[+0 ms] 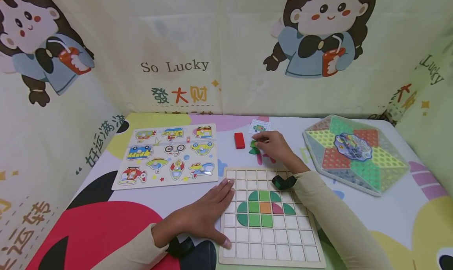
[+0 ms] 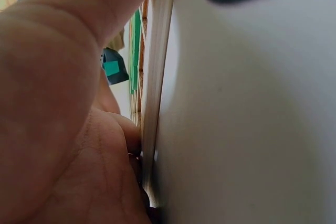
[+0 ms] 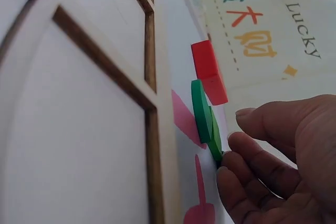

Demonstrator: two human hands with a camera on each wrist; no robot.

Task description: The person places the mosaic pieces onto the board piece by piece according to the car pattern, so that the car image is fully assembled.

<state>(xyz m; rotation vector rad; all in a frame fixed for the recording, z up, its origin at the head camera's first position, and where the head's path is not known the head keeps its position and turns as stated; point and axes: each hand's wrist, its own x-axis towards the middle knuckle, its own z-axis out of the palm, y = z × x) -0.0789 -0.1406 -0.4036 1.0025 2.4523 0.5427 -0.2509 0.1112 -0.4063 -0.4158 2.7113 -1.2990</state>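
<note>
My left hand (image 1: 203, 213) rests with fingers spread along the left edge of a wooden grid board (image 1: 233, 258). In the left wrist view its palm stands close beside the board's edge (image 2: 157, 77). Green, orange and pink tiles fill several cells, among them an orange square (image 1: 265, 208) and a pink quarter-round (image 1: 277, 209). Beyond the board, my right hand (image 1: 277, 146) reaches to a light green tile (image 3: 215, 137) and a dark green curved tile (image 3: 200, 109). Its fingertips are right at the light green tile, with the thumb apart from the fingers.
A red block (image 1: 239, 140) lies left of the loose green tiles, near a small pattern card (image 1: 260, 126). At left is a vehicle puzzle board (image 1: 187, 144). A hexagonal checkers board (image 1: 327, 175) lies at right, close to my right forearm. A printed curtain (image 1: 240, 89) stands behind the table.
</note>
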